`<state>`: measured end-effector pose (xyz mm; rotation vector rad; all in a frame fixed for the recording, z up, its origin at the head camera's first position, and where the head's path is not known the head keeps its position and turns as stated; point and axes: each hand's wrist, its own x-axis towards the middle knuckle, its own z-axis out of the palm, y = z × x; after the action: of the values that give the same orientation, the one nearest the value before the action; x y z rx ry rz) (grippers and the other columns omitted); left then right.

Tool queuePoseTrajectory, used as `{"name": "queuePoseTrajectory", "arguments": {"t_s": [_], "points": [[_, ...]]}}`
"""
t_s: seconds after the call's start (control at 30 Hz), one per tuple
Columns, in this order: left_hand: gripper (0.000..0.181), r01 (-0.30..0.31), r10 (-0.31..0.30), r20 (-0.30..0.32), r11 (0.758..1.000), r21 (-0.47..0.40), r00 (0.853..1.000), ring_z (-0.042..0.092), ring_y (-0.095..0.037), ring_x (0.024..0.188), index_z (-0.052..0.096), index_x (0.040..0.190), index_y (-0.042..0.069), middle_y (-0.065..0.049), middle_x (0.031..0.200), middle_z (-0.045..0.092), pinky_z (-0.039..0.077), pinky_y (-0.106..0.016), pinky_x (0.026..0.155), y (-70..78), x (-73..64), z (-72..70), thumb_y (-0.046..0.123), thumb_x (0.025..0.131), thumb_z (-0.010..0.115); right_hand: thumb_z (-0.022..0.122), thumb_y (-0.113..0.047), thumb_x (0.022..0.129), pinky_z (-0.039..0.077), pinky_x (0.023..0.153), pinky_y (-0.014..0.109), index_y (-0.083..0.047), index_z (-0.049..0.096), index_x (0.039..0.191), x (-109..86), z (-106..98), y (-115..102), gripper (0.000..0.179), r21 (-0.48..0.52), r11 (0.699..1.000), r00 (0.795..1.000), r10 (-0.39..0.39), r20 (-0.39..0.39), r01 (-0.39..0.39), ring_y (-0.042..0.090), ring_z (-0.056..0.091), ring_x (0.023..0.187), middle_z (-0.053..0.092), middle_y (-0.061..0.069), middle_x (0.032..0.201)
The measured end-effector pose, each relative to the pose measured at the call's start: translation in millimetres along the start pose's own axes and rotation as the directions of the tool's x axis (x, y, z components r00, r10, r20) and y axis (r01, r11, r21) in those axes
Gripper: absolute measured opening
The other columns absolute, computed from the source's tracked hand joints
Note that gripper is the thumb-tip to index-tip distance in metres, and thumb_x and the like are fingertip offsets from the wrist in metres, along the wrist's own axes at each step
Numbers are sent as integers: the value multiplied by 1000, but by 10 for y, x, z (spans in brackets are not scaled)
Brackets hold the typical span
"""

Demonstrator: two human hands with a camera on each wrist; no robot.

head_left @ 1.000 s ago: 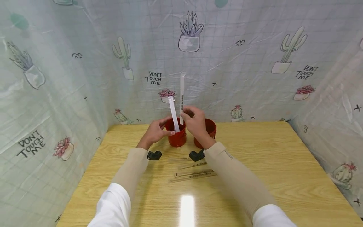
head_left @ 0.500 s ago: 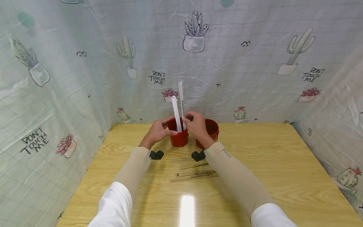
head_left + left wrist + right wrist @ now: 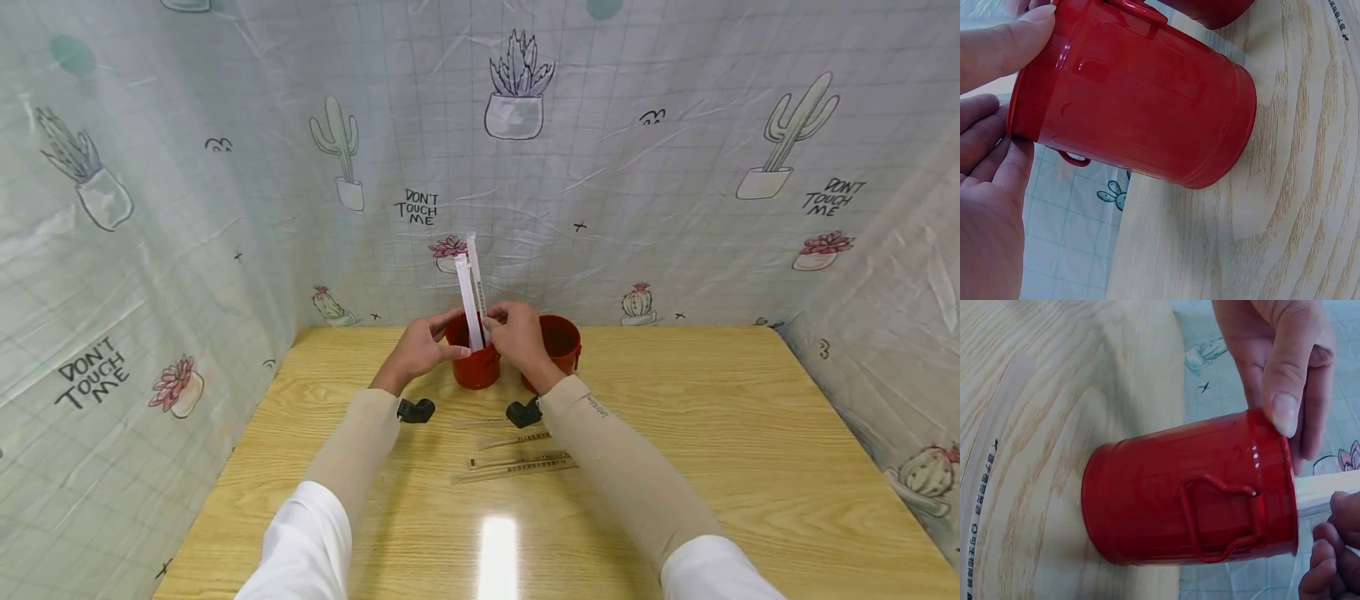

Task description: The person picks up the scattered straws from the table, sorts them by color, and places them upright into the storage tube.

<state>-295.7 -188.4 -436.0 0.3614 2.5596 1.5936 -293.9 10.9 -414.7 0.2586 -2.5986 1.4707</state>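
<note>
A red metal bucket point(image 3: 477, 372) stands at the back of the table. My left hand point(image 3: 422, 350) holds its rim, thumb point(image 3: 1025, 31) on the near side and fingers round the outside. With thumb and fingers, my right hand point(image 3: 520, 337) pinches a long paper-wrapped straw point(image 3: 477, 279) at the bucket's mouth. Its lower end is hidden by the bucket. Another wrapped straw point(image 3: 467, 292) leans inside the bucket just to the left. In the right wrist view, the bucket's side handle point(image 3: 1191, 515) faces the camera.
Close on the right stands a second red bucket point(image 3: 567, 354), partly behind my right hand. Several wrapped straws point(image 3: 517, 470) lie across the table in front of the buckets. A patterned curtain point(image 3: 570, 250) hangs along the table's back edge.
My right hand has lowered the wrapped straw into the left bucket, and its top has come down and tilted left beside the other straw. My left hand still holds the rim.
</note>
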Motion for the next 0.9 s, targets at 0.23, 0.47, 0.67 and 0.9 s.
{"name": "queuePoseTrajectory", "arguments": {"t_s": [0.23,0.47,0.67,0.9], "points": [[73,-9,9,-5,1000,-17,1000,40,-31,155,51,155,10,-10,164,45,36,-45,127,-9,12,0,11,88,82,67,-14,100,64,80,39,-1,76,119,-28,-25,-42,25,-30,1000,1000,-1,-9,0,28,68,91,77,15,106],[74,-18,17,-6,1000,-19,1000,41,-35,154,49,155,8,-12,165,44,37,-47,126,-1,0,6,10,89,82,70,-15,99,62,80,39,0,75,121,-179,-123,-78,27,-80,994,996,-76,41,79,28,64,93,75,14,107],[75,-29,29,-8,1000,-7,1000,43,-33,153,50,155,9,-12,164,46,40,-45,124,-4,-14,14,10,88,83,74,-16,96,60,86,42,-2,75,117,-412,-259,-76,25,-142,971,978,-180,107,194,30,64,99,74,12,111],[75,-26,27,-14,999,19,1000,44,-35,152,50,155,9,-12,163,46,41,-47,124,17,-56,26,11,88,82,76,-18,95,59,85,41,-5,77,112,-706,-381,-24,22,-254,916,944,-266,195,310,27,62,97,74,11,110]]}}
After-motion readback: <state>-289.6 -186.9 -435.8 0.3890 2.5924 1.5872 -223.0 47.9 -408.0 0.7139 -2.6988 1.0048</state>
